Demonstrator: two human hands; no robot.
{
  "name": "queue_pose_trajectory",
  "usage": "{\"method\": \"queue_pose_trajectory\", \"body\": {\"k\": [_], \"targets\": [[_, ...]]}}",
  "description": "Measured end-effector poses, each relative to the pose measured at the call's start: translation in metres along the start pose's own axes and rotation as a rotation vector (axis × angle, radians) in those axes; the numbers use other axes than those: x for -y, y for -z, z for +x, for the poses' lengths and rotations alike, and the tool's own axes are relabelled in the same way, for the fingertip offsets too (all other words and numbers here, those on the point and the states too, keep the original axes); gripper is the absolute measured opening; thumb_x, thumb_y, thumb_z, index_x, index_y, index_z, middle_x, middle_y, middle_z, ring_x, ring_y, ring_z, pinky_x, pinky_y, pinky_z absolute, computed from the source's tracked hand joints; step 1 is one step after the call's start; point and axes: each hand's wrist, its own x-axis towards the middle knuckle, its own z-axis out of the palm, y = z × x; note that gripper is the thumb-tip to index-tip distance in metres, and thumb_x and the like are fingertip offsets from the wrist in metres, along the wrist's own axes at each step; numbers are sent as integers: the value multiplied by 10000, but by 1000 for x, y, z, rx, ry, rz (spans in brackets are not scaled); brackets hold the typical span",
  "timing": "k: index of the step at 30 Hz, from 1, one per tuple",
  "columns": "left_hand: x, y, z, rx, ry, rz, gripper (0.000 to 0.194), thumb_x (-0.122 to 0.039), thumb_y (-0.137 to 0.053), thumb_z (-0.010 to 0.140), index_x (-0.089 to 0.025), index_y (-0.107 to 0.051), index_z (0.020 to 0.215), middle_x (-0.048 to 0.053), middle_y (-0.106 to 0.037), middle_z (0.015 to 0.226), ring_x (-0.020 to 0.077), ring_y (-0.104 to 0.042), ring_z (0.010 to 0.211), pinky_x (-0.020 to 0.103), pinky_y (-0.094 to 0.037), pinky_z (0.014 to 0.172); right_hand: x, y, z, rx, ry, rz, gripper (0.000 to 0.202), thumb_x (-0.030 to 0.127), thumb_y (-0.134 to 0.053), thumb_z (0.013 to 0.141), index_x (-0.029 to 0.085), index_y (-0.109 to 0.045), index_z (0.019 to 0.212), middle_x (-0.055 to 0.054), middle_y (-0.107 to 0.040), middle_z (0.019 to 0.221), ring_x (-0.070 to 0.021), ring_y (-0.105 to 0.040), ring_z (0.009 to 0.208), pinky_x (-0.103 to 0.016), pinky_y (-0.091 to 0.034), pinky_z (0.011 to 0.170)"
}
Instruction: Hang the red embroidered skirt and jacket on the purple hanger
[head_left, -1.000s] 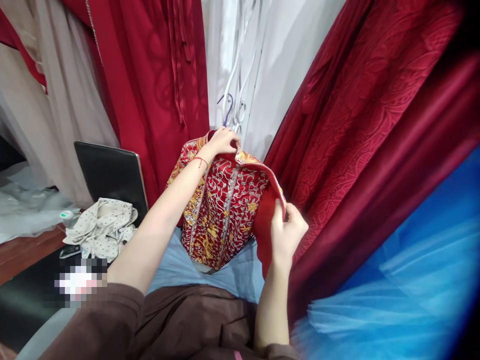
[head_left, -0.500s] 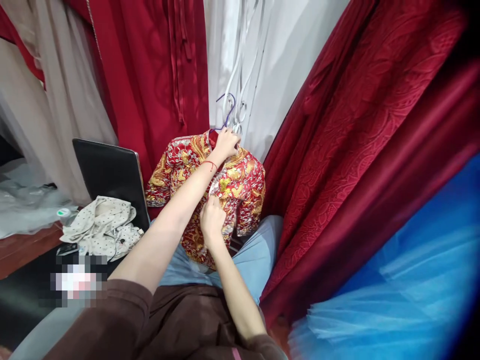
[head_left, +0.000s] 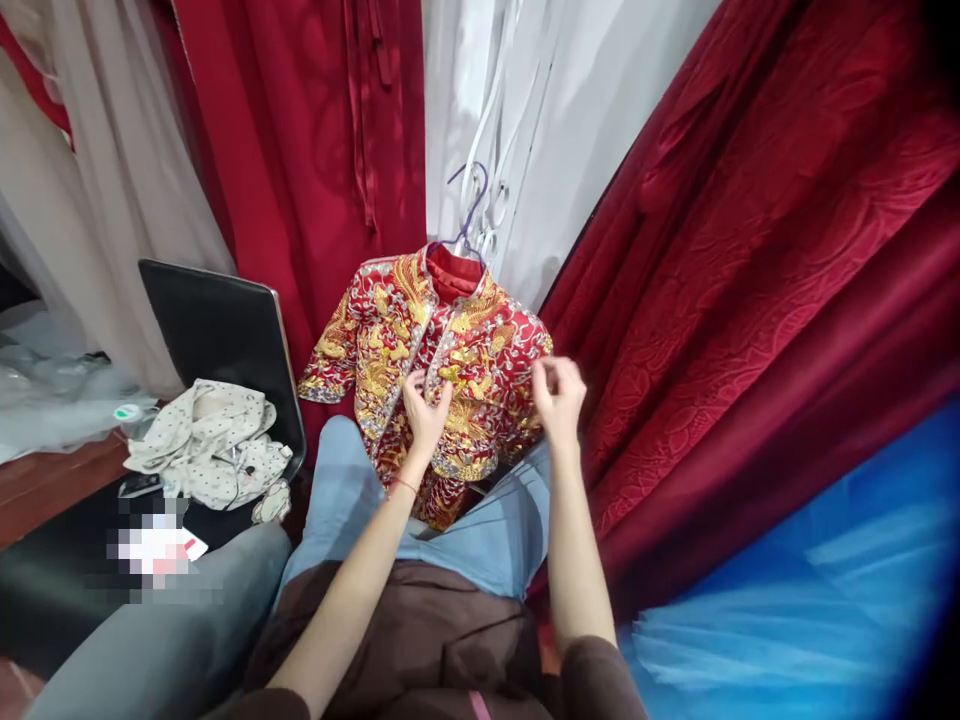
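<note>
A red short-sleeved jacket (head_left: pixel 472 400) with dense gold and silver embroidery hangs on a purple hanger (head_left: pixel 471 215), its lower part between the wearer's knees. Its front edges lie apart below the stand-up collar (head_left: pixel 451 275), over a red lining. Against the middle of the front is my left hand (head_left: pixel 426 412), thumb and fingers spread; whether it touches the cloth is unclear. My right hand (head_left: pixel 559 398) is beside the sleeve on the right, fingers loosely curled and apart, with nothing visible in them.
Red gowns (head_left: pixel 720 300) hang close on the right, above blue tulle (head_left: pixel 787 600). A black chair (head_left: pixel 217 330) at left carries a dotted cream cloth (head_left: pixel 210 440). Another person's grey-clad leg (head_left: pixel 187 620) is alongside. White scrolled metalwork (head_left: pixel 499 190) stands behind the hanger.
My left hand has come down from the collar to the jacket's front. My right hand has left the front and moved right to the sleeve. The collar now shows fully.
</note>
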Motion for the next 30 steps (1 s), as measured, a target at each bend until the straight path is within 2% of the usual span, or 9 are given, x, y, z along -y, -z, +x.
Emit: {"method": "queue_pose_trajectory", "body": {"k": [3,6,9,12,15,20,25,27,30], "targets": [[51,-4,-56,321,443,-137,743,-402,-773,786,-179,-414,1398,174,-555,1393,315,-444,1401,436,-374,1173,-16,8,7,-40,-113,-106,637,585,-625,817,143,-557,1270,-191,-611,1290,-261,-555,1158,-407,-423,996],[89,5,-76,670,699,-276,465,-285,-812,741,-192,-639,1163,95,-726,1124,332,-587,1254,460,-439,1121,-27,-4,-9,128,-333,16,692,659,-638,768,153,-546,1231,-187,-658,1225,-239,-605,1054,-364,-448,928],[120,24,-81,850,962,-289,272,-183,-847,671,-203,-707,903,45,-765,884,336,-684,1058,522,-416,1108,-24,-14,-36,55,-461,96,621,675,-623,767,157,-573,1106,-148,-704,1090,-203,-625,918,-311,-454,851],[143,35,-85,792,1072,-342,223,-236,-830,718,-195,-703,896,59,-762,845,298,-724,922,527,-446,1068,-7,-7,-54,-27,-470,50,501,642,-539,838,161,-592,968,-100,-700,949,-175,-591,807,-285,-443,785],[155,30,-85,611,1081,-475,261,-297,-782,790,-202,-671,1006,71,-756,947,220,-727,914,398,-507,1024,17,16,-50,9,-398,-98,379,528,-491,889,178,-563,763,-38,-615,720,-152,-501,658,-284,-404,687],[147,11,-57,244,934,-629,283,-354,-581,948,-244,-570,1209,71,-707,1204,158,-677,1092,285,-513,994,77,57,-32,-175,-235,-178,329,478,-531,903,174,-595,794,-18,-569,697,-141,-487,626,-275,-394,634],[139,11,-38,7,781,-528,290,-371,-467,1000,-200,-570,1209,85,-670,1282,171,-637,1163,248,-527,922,134,66,-46,-248,-164,-213,380,538,-534,925,182,-611,815,-27,-573,713,-142,-503,630,-270,-397,615],[142,15,-48,5,825,-435,243,-343,-517,982,-179,-599,1141,84,-660,1287,174,-603,1200,226,-507,938,144,68,-55,-98,-168,-191,384,537,-538,925,189,-589,770,-5,-547,668,-124,-481,597,-254,-381,595],[145,18,-70,104,931,-362,252,-326,-561,971,-163,-619,1155,104,-619,1311,201,-581,1201,307,-515,972,147,73,-66,331,-187,-152,395,525,-539,917,202,-537,690,27,-510,592,-104,-437,538,-236,-333,546]]}}
